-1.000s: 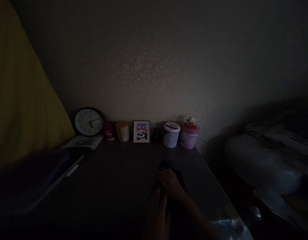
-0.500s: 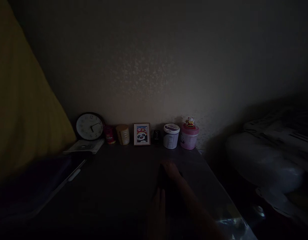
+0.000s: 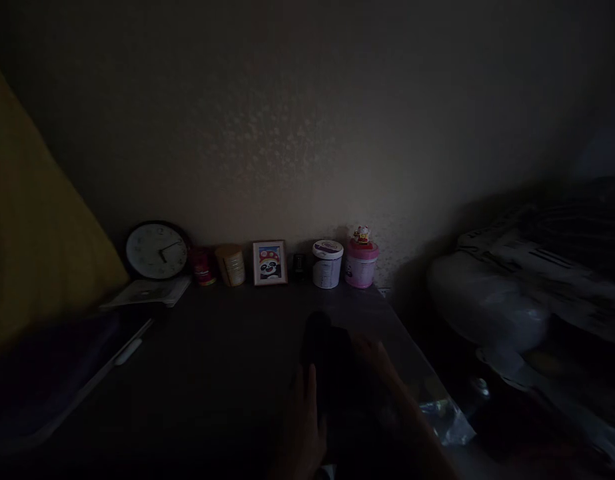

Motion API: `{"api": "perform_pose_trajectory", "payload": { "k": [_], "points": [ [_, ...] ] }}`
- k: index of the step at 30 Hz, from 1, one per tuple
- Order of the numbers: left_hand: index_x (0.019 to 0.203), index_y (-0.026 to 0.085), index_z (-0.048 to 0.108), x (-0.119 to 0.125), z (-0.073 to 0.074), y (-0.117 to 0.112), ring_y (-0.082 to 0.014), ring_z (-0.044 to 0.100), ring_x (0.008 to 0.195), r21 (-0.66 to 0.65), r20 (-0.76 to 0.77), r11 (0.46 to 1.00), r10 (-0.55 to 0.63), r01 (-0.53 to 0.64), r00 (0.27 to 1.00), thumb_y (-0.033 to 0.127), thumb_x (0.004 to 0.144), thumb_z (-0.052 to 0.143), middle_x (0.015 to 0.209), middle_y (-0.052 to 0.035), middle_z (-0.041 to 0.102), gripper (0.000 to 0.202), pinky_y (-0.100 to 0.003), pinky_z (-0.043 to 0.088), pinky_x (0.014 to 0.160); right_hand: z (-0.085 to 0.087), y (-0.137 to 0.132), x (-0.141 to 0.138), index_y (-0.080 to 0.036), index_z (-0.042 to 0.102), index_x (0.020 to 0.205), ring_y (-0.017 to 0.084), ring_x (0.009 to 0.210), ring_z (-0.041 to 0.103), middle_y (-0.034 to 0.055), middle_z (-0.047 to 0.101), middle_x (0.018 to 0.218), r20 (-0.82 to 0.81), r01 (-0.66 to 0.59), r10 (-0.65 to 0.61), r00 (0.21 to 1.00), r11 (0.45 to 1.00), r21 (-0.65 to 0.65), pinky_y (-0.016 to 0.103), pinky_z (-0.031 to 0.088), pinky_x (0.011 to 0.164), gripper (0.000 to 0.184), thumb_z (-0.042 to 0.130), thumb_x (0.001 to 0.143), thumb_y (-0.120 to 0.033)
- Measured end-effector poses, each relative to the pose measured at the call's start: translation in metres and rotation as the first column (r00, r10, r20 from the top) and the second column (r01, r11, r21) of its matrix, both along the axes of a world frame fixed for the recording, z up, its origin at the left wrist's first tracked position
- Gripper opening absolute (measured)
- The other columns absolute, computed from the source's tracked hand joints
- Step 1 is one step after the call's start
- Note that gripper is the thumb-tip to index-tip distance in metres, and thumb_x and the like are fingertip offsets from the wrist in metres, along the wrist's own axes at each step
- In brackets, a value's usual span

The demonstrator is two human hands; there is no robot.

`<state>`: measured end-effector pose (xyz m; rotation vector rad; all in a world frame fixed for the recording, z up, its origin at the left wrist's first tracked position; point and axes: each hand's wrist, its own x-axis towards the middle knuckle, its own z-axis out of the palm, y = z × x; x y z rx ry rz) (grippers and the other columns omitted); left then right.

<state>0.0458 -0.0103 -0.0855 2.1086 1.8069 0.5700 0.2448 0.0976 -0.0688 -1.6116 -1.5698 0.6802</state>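
The light is very dim, and a black, soft-looking item [image 3: 327, 353] lies on the dark table in front of me. Its far end looks rounded, but its kind is too dark to make out. My left hand [image 3: 304, 423] rests along its near left side, fingers stretched forward and thumb apart. At its right edge, my right hand [image 3: 374, 357] has its fingers curled in against the black item. Shadow hides the right fingertips.
Along the wall stand a round clock [image 3: 157, 251], a red container [image 3: 202, 268], a yellowish tub [image 3: 230, 265], a panda picture frame [image 3: 270, 263], a white tub [image 3: 328, 265] and a pink tub [image 3: 360, 265] bearing a cat figurine [image 3: 362, 235]. Plastic-wrapped bundles [image 3: 487, 307] lie right of the table [image 3: 227, 353].
My right hand has drawn back and right, from the black item's far end to its right edge. My left hand stays at the near left side. The view has shifted slightly right.
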Motion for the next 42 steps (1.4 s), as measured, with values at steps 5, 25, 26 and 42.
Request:
{"api": "perform_pose_trajectory", "payload": {
  "k": [5, 25, 26, 42],
  "points": [
    [0.139, 0.014, 0.011, -0.001, -0.003, 0.000, -0.0253, 0.015, 0.133, 0.017, -0.019, 1.000, -0.006, 0.006, 1.000, 0.021, 0.077, 0.041, 0.146, -0.0152, 0.012, 0.069, -0.039, 0.025, 0.105, 0.005, -0.012, -0.009, -0.015, 0.069, 0.082, 0.023, 0.078, 0.061, 0.0047, 0.069, 0.080, -0.026, -0.045, 0.045, 0.999, 0.999, -0.008, 0.030, 0.046, 0.067, 0.040, 0.042, 0.076, -0.043],
    [0.130, 0.022, 0.033, 0.000, -0.006, 0.004, -0.0259, 0.033, 0.124, 0.046, 0.049, 0.998, 0.047, -0.049, 0.998, 0.036, 0.082, 0.049, 0.140, -0.0087, 0.029, 0.052, -0.052, 0.028, 0.100, 0.019, -0.018, -0.078, -0.013, 0.062, 0.103, 0.020, 0.085, 0.061, 0.0074, 0.066, 0.092, -0.103, -0.039, 0.032, 0.994, 0.997, -0.060, 0.029, 0.047, 0.074, 0.039, 0.061, 0.066, -0.024],
    [0.127, 0.021, 0.037, -0.001, -0.006, 0.005, -0.0252, 0.036, 0.122, 0.045, 0.052, 0.998, 0.041, -0.043, 0.998, 0.037, 0.082, 0.049, 0.137, -0.0084, 0.033, 0.050, -0.052, 0.029, 0.099, 0.019, -0.017, -0.083, -0.013, 0.062, 0.103, 0.020, 0.084, 0.061, 0.0073, 0.066, 0.091, -0.099, -0.033, 0.026, 0.995, 0.997, -0.065, 0.029, 0.046, 0.073, 0.039, 0.061, 0.066, -0.024],
    [0.116, 0.017, 0.046, -0.011, 0.001, 0.007, -0.0186, 0.051, 0.103, 0.041, 0.090, 0.998, 0.048, -0.052, 0.995, 0.038, 0.082, 0.049, 0.119, -0.0073, 0.050, 0.040, -0.042, 0.043, 0.087, 0.021, -0.018, -0.115, -0.016, 0.061, 0.103, 0.015, 0.074, 0.061, 0.0039, 0.068, 0.082, 0.162, -0.160, 0.183, 0.970, 0.976, -0.145, 0.021, 0.038, 0.058, 0.035, 0.059, 0.069, -0.025]
  ]
}}
